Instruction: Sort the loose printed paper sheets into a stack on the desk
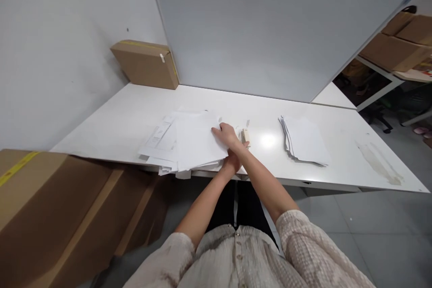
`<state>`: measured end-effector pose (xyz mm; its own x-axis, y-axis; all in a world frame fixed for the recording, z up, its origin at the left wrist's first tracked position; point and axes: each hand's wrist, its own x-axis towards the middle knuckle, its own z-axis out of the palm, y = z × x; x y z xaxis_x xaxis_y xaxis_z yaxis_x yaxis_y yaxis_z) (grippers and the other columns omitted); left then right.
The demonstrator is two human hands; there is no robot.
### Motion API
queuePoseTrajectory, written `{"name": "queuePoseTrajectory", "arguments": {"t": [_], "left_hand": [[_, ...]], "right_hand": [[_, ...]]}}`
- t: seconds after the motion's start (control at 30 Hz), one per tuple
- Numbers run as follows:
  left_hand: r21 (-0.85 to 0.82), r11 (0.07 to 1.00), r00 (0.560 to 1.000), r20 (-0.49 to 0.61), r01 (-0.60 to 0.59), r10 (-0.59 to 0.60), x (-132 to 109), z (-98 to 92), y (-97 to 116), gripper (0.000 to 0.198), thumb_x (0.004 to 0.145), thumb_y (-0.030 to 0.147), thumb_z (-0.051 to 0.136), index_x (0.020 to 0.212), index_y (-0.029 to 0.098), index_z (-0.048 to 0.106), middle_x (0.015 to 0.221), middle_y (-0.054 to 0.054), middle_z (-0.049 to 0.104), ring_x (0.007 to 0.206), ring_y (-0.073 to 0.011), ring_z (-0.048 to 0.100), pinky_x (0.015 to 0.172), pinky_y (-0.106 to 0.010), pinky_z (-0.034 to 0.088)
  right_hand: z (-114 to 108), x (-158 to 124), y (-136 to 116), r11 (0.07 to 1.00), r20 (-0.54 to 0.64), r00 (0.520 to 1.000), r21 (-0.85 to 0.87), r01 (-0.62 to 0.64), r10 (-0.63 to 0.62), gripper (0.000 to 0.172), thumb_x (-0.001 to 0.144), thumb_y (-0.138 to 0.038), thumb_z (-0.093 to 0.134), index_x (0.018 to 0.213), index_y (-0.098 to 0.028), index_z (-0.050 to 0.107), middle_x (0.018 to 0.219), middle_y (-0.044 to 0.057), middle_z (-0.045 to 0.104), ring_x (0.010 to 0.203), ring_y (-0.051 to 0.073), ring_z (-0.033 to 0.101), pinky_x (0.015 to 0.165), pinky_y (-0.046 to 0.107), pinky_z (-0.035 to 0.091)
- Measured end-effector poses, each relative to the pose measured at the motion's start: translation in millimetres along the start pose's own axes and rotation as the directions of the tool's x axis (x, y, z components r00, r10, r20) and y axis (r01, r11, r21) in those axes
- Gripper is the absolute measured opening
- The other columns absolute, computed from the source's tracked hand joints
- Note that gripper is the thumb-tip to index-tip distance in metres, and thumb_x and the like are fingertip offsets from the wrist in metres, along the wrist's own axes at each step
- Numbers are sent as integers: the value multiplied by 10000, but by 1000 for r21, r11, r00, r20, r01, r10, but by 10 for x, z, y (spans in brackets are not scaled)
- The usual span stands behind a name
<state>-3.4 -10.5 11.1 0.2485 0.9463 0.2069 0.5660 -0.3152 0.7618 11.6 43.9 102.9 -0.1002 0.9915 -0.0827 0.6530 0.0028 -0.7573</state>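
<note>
A loose pile of white paper sheets (189, 144) lies at the near edge of the white table (128, 117). My right hand (227, 134) reaches across to the pile's upper right corner, its fingers curled on the top sheets. My left hand (232, 161) is just below it at the table edge and crossed under my right wrist, which hides its fingers. A small cream stapler (245, 136) stands right beside both hands. Whether my left hand touches it is unclear.
A second, neater stack of sheets (303, 140) lies to the right on the table. A large whiteboard (270, 31) leans at the back. A cardboard box (145, 64) stands at the far left corner, and a big carton (50, 216) sits beside the table on my left. More boxes (401, 40) are at the far right.
</note>
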Motion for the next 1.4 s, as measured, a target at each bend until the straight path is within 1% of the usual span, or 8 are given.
{"name": "queuePoseTrajectory", "arguments": {"t": [0.1, 0.23, 0.37, 0.47, 0.77, 1.0, 1.17, 1.4], "left_hand": [[79, 997, 1000, 3, 1, -1, 64, 22, 28, 331, 892, 215, 451, 1198, 166, 567, 1191, -137, 564, 1089, -279, 513, 942, -445, 388], [104, 991, 995, -31, -88, 92, 45, 28, 22, 419, 847, 51, 367, 1203, 149, 566, 1126, -125, 582, 1014, -236, 508, 930, -393, 404], [142, 974, 979, -77, -179, 191, 2, 14, -7, 492, 828, 32, 348, 1251, 197, 538, 1110, -104, 573, 973, -216, 496, 906, -370, 426], [157, 970, 975, -99, -184, 200, -1, 18, -20, 482, 832, 50, 354, 1251, 197, 539, 1100, -101, 567, 968, -215, 490, 897, -354, 432], [198, 963, 974, -95, -185, 207, 4, 11, -3, 484, 823, 49, 358, 1248, 195, 538, 1086, -93, 582, 964, -213, 489, 895, -352, 434], [214, 955, 966, -106, -208, 234, 4, 8, -19, 483, 824, 40, 362, 1248, 192, 538, 1081, -84, 593, 969, -205, 497, 892, -338, 442], [215, 949, 962, -94, -230, 255, 9, 4, -41, 489, 826, 34, 359, 1264, 180, 522, 1079, -91, 602, 991, -210, 506, 892, -357, 447], [211, 948, 960, -102, -236, 262, 16, -7, -56, 490, 829, 47, 374, 1275, 193, 516, 1076, -86, 608, 982, -210, 508, 886, -353, 452]], "right_hand": [[-103, -91, 140, 1000, -38, 999, -28, 12, -13, 364, 792, -493, 539, 948, -169, 589, 893, 84, 628, 861, 220, 567, 764, 325, 412], [-768, -417, 691, 997, -251, 968, -76, 6, -25, 355, 853, -449, 455, 1004, -164, 605, 969, 89, 638, 875, 194, 580, 805, 302, 418], [-1529, -669, 1450, 865, -619, 774, -307, -397, 135, 419, 856, -374, 458, 1164, -109, 560, 1234, 184, 537, 1137, 295, 464, 910, 381, 367], [-1779, -739, 1863, 733, -599, 759, -393, -555, 254, 602, 832, -410, 503, 1312, -55, 427, 1327, 226, 459, 1253, 348, 349, 935, 413, 344], [-1741, -804, 2052, 665, -423, 849, -540, -517, 316, 397, 863, -425, 419, 942, -116, 654, 888, 169, 658, 909, 256, 594, 717, 305, 403], [-1722, -889, 2016, 567, -325, 911, -713, -412, 254, 383, 925, -240, 314, 928, -100, 671, 902, 184, 664, 858, 246, 620, 683, 303, 400], [-1748, -961, 1911, 457, -269, 933, -816, -352, 238, 305, 807, 15, 373, 968, -63, 620, 911, 171, 639, 848, 234, 622, 623, 268, 367], [-1917, -912, 1940, 573, -279, 925, -726, -380, 259, 294, 922, -283, 376, 878, -159, 639, 851, 107, 643, 748, 186, 591, 583, 265, 313]]}}
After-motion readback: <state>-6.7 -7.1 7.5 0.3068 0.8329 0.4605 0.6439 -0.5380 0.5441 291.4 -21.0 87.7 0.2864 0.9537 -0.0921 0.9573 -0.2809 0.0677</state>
